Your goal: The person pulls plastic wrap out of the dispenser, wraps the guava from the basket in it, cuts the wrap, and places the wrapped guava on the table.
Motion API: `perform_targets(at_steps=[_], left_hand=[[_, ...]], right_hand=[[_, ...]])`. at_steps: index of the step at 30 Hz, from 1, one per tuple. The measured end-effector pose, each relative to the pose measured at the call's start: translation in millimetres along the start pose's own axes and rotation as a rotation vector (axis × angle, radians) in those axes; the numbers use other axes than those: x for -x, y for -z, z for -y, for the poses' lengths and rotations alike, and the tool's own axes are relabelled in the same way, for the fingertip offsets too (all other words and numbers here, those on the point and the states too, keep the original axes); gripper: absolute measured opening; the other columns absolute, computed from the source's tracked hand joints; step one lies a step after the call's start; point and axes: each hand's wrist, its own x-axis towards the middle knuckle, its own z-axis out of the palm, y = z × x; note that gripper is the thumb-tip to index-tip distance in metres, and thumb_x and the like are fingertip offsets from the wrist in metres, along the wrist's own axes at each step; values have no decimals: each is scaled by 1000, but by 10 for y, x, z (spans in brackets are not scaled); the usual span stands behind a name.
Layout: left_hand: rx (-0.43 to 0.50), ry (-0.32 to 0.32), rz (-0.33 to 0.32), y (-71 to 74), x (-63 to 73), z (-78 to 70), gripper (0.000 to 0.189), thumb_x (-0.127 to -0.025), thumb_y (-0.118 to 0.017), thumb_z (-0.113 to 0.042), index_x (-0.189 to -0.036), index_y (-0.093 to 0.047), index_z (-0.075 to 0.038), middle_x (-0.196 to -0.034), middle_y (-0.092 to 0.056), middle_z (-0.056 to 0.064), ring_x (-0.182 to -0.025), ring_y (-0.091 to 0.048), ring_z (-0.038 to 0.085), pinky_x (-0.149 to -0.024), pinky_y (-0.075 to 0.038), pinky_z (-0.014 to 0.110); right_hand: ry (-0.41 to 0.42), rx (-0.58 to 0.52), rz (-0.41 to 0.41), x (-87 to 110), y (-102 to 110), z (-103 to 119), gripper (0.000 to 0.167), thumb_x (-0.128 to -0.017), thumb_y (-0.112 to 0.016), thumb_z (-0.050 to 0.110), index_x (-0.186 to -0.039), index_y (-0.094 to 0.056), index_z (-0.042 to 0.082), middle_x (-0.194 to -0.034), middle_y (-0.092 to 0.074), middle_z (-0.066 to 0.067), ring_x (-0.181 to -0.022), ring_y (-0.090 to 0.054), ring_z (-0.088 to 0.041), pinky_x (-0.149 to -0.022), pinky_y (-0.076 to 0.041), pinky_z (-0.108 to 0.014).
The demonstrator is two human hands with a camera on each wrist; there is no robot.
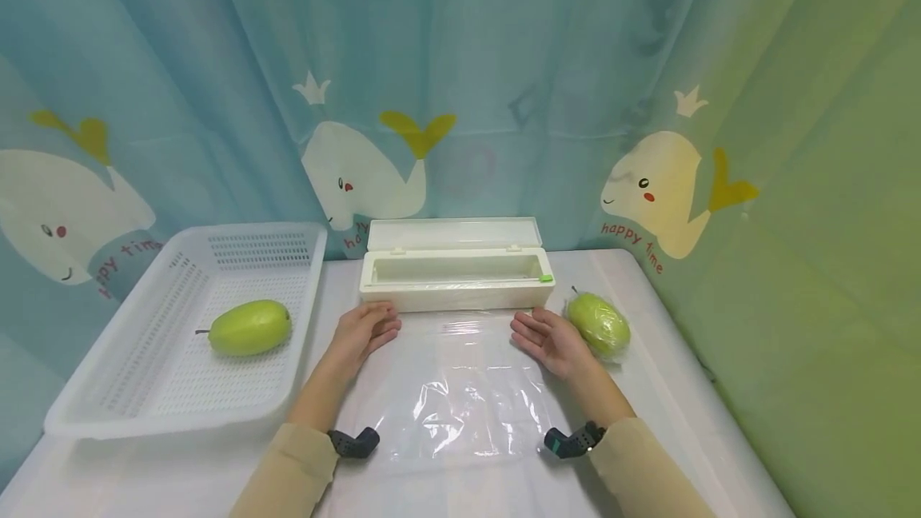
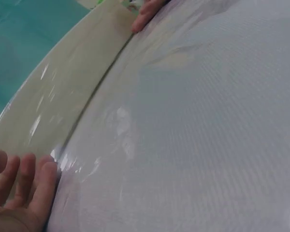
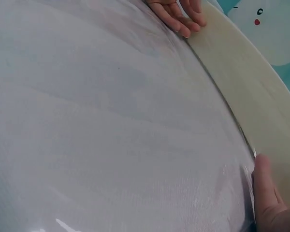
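A sheet of clear plastic wrap (image 1: 460, 414) lies on the table, running toward me from the front of a white wrap dispenser box (image 1: 457, 298). The box's lid (image 1: 453, 234) stands raised at the back. My left hand (image 1: 363, 334) is at the box's front left corner, fingers loosely bent beside the film. At the front right corner is my right hand (image 1: 552, 340), its fingers relaxed and its palm turned inward. In the left wrist view, the left fingertips (image 2: 48, 169) sit close to the box's lower edge. The right thumb (image 3: 264, 179) appears along that edge in the right wrist view.
A film-wrapped green pear-like fruit (image 1: 599, 324) lies just right of my right hand. On the left, a white plastic basket (image 1: 309, 294) holds another green fruit (image 1: 250, 328). A green slider (image 1: 546, 278) sits at the box's right end. Behind hangs a whale-print curtain (image 1: 496, 102).
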Motion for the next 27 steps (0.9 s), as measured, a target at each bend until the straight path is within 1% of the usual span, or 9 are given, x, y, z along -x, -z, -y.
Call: perform_targets(at_steps=[6, 10, 13, 16, 17, 20, 22, 24, 27], left_hand=[[-12, -24, -79, 32, 27, -18, 36, -102, -54, -14, -134, -54, 4, -121, -64, 20, -95, -67, 13, -86, -57, 24], [-37, -55, -99, 46, 62, -29, 35, -102, -53, -12, -133, -55, 4, -121, -64, 17, -97, -67, 14, -86, -57, 22], [-67, -82, -96, 30, 140, -38, 34, -102, -53, -12, -132, -55, 2, -126, -63, 17, -101, -66, 15, -88, -56, 24], [-118, -134, -82, -18, 295, -54, 31, -101, -54, -10, -130, -57, 0, -129, -61, 19, -104, -65, 19, -91, -56, 28], [-141, -150, -67, -34, 359, -63, 30, -101, -54, -10, -130, -58, 0, -130, -60, 18, -106, -64, 20, -92, -56, 29], [-192, -235, -32, -68, 578, -112, 28, -99, -56, -6, -126, -59, 1, -129, -60, 19, -108, -64, 23, -93, -56, 32], [-219, -298, 1, -63, 737, -158, 27, -98, -57, -4, -125, -60, 1, -127, -61, 18, -110, -64, 27, -92, -56, 29], [-243, -385, 35, -39, 901, -212, 26, -98, -59, -5, -124, -61, 1, -126, -62, 17, -111, -65, 25, -91, -56, 27], [-311, -512, 65, 33, 1142, -332, 26, -100, -59, -8, -125, -60, -2, -125, -63, 12, -113, -65, 22, -92, -54, 22]], right_hand=[[16, -56, 3, 31, 7, -15, 67, -105, -39, 13, -160, -2, 7, -157, -32, -23, -143, -38, -34, -107, -46, -44], [40, -55, 10, 83, 13, -22, 67, -104, -38, 10, -160, -1, 7, -159, -27, -23, -145, -34, -35, -108, -45, -45], [74, -19, 23, 162, -19, -31, 67, -104, -37, 7, -160, 1, 7, -160, -25, -23, -145, -34, -36, -108, -45, -44], [113, 12, 3, 261, -91, -51, 65, -103, -38, 5, -159, -5, 6, -156, -31, -24, -139, -44, -35, -105, -48, -41], [124, 26, -5, 297, -126, -61, 64, -102, -39, 5, -159, -8, 6, -153, -35, -25, -134, -50, -33, -104, -50, -38], [146, 74, -4, 384, -255, -108, 54, -101, -42, 4, -151, -21, 4, -136, -50, -21, -113, -65, -25, -96, -54, -33], [148, 129, 27, 434, -364, -138, 48, -101, -46, 5, -146, -28, 2, -126, -57, -15, -101, -67, -19, -91, -56, -31], [159, 215, 72, 482, -488, -168, 46, -100, -51, 8, -142, -33, 1, -118, -62, -12, -96, -68, -16, -89, -57, -32], [194, 366, 172, 542, -683, -209, 48, -98, -55, 9, -142, -38, -1, -125, -61, -18, -101, -67, -20, -92, -57, -38]])
